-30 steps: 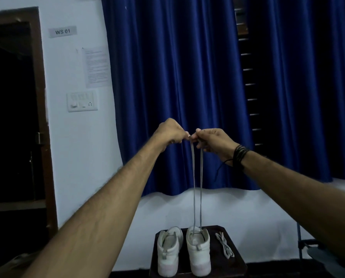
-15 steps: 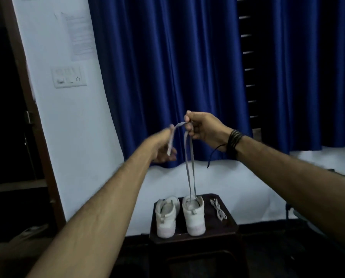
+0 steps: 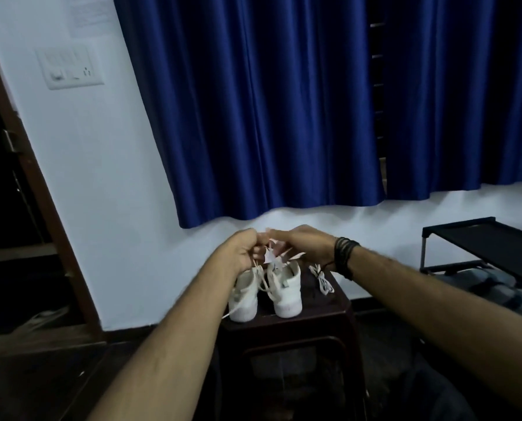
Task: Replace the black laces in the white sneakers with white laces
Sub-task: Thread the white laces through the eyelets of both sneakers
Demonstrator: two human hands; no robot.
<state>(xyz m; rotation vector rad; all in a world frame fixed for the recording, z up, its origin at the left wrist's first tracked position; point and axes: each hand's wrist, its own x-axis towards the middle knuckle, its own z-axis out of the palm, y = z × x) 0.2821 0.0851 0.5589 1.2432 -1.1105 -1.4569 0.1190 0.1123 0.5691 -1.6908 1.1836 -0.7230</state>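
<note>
left hand (image 3: 241, 253) + right hand (image 3: 307, 243) grip white lace (image 3: 270, 256) (blurred) | above sneakers (image 3: 285, 291) | dark stool (image 3: 323, 314)

A dark brown stool (image 3: 338, 311) carried the items. On its top stood two white sneakers, side by side and apart: the left sneaker (image 3: 244, 302) and the right sneaker (image 3: 287, 291), a dark gap between them. A coiled white lace (image 3: 323, 280) lay near the stool's right edge, just beside the right sneaker.
</note>
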